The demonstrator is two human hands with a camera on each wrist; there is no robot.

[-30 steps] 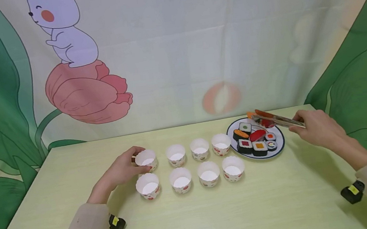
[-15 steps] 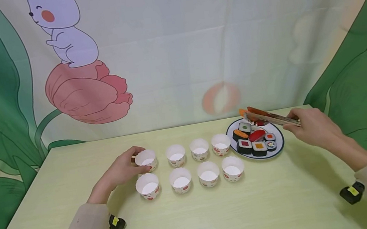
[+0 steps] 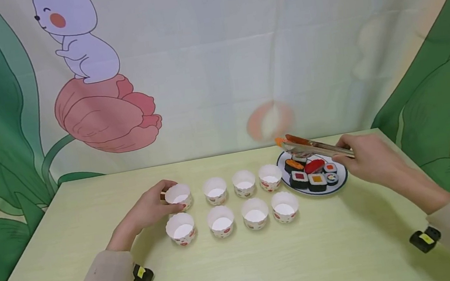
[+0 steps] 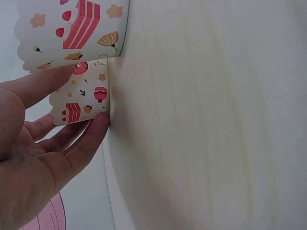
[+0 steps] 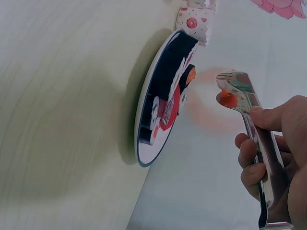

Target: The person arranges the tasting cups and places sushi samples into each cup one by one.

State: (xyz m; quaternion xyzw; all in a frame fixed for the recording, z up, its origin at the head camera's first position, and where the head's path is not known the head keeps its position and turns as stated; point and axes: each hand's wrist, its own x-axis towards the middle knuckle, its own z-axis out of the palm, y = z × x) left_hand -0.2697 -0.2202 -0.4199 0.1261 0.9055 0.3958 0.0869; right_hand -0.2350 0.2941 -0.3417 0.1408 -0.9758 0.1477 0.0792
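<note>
My left hand [image 3: 151,207] holds the back-left paper cup [image 3: 182,194], its thumb and fingers on either side of the wall. In the left wrist view the fingers [image 4: 88,141] reach around that printed cup, while the front-left cup [image 4: 79,28] stands nearer the camera. My right hand [image 3: 372,156] grips metal tongs [image 5: 261,148] above the plate [image 3: 343,184]. Between the tips of the tongs is a small orange piece [image 5: 228,99], partly hidden by the metal. On the blue-rimmed plate lie several toy sushi pieces, among them a red-topped one [image 3: 314,166] and dark-wrapped rolls [image 3: 318,183].
The paper cups stand in two rows, including a front-right cup [image 3: 285,207] and a back-right cup [image 3: 270,178] close beside the plate. A printed curtain [image 3: 199,68] hangs behind the table's [image 3: 245,269] back edge.
My right hand has moved left with the tongs and the orange piece, from the plate's far right side toward its left edge. The left hand has stayed at its cup.
</note>
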